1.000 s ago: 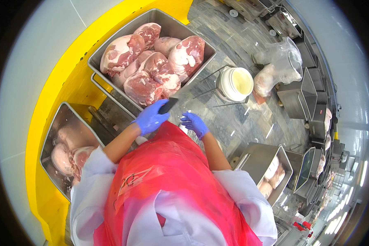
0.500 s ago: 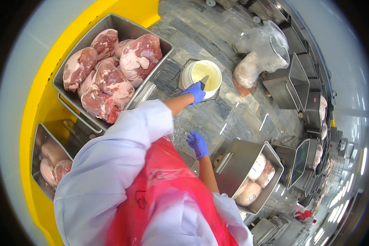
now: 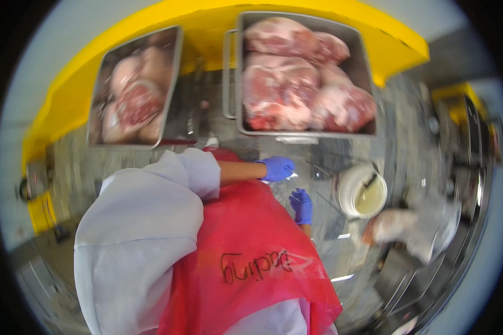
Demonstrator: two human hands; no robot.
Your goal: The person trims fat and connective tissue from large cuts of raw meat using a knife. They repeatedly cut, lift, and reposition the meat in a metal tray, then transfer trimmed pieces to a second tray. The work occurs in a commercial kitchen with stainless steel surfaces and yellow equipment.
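Note:
My left hand (image 3: 278, 168), in a blue-purple glove, reaches out in front of the red apron (image 3: 246, 234). Motion smears its fingers; no held thing is visible there. Just below and to its right is my right hand (image 3: 302, 206), gloved alike, fingers bent slightly and apart, holding nothing. To the right of both hands stands a white bucket (image 3: 349, 192) with pale liquid inside. A dark-handled knife (image 3: 371, 180) leans in it, its blade toward the liquid, touched by neither hand. Beyond my hands, large raw meat pieces (image 3: 285, 84) fill a steel tub (image 3: 307, 134).
A second steel tub (image 3: 176, 84) with meat (image 3: 140, 103) stands at the left. A yellow barrier (image 3: 207, 17) runs behind both tubs. At the right lie a clear plastic bag (image 3: 430, 229) and a pale piece of meat (image 3: 391, 223), near steel carts (image 3: 413, 279).
The view has swung left, so the tubs now lie ahead and the bucket to the right. My left hand has left the knife in the bucket and come back near my right hand.

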